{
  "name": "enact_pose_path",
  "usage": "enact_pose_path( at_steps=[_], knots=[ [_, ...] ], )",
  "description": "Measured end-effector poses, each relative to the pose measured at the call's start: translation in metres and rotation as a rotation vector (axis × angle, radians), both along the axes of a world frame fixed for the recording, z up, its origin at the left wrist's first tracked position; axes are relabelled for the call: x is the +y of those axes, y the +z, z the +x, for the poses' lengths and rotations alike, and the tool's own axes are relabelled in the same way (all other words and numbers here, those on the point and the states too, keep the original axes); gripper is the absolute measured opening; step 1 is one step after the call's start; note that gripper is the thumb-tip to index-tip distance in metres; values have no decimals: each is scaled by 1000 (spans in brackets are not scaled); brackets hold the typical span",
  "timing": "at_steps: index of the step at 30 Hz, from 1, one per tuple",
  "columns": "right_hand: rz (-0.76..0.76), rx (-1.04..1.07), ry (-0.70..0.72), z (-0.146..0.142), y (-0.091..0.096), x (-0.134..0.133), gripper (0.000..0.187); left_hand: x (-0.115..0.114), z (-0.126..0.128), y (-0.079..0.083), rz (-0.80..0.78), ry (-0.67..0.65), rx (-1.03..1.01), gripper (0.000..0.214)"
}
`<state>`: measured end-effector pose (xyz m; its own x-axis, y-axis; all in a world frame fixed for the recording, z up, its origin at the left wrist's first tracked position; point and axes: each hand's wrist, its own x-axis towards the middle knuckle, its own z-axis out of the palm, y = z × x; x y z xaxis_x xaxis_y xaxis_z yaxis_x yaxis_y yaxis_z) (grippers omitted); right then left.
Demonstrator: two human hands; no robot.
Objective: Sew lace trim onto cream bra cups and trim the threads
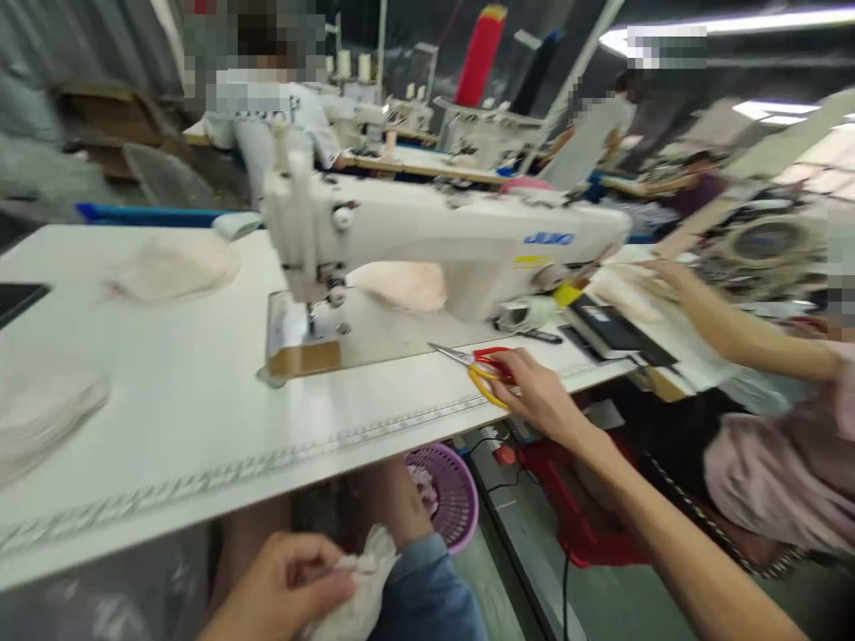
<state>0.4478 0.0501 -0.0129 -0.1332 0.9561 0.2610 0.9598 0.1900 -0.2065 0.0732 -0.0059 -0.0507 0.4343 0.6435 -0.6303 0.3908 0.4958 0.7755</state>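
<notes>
My right hand (538, 392) reaches over the white table's front edge, its fingers closed on the red and yellow handles of a pair of scissors (476, 363) lying on the table. The blades point left toward the white sewing machine (427, 236). Low in the picture, above my lap, my left hand (284, 588) is closed on a crumpled piece of pale fabric (364, 583). The view is blurred by motion.
Pale fabric pieces (170, 267) lie on the white table (166, 392), with another behind the machine. A purple basket (447, 494) stands under the table. A co-worker's arm (728, 329) reaches to a stack at the right. More machines and people fill the background.
</notes>
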Motion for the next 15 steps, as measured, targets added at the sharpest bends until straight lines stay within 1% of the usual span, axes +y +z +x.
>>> enact_pose_path(
  at_steps=[1,2,3,5,6,7,10,11,13,15],
  knots=[
    [2,17,22,-9,2,-8,28,1,-1,-1,-17,8,-59,42],
    [37,22,41,-20,5,-17,28,1,-2,0,-36,14,-116,43],
    [45,41,67,-33,9,-28,28,1,-2,1,-68,17,-152,42],
    [-23,146,171,-61,16,-51,25,1,-4,5,-88,31,-181,41],
    [-76,215,227,-75,19,-63,24,-1,-5,7,-90,38,-182,40],
    [-160,282,267,-89,20,-73,25,-3,-6,7,-85,43,-181,39],
    [-427,383,322,-119,16,-94,40,-9,-12,6,-93,38,-207,37],
    [-506,395,325,-125,12,-97,42,-11,-14,4,-102,34,-224,36],
    [-622,406,323,-130,5,-100,39,-14,-17,2,-110,23,-246,35],
    [-674,404,323,-130,-2,-100,31,-16,-19,0,-101,19,-238,35]
  ],
)
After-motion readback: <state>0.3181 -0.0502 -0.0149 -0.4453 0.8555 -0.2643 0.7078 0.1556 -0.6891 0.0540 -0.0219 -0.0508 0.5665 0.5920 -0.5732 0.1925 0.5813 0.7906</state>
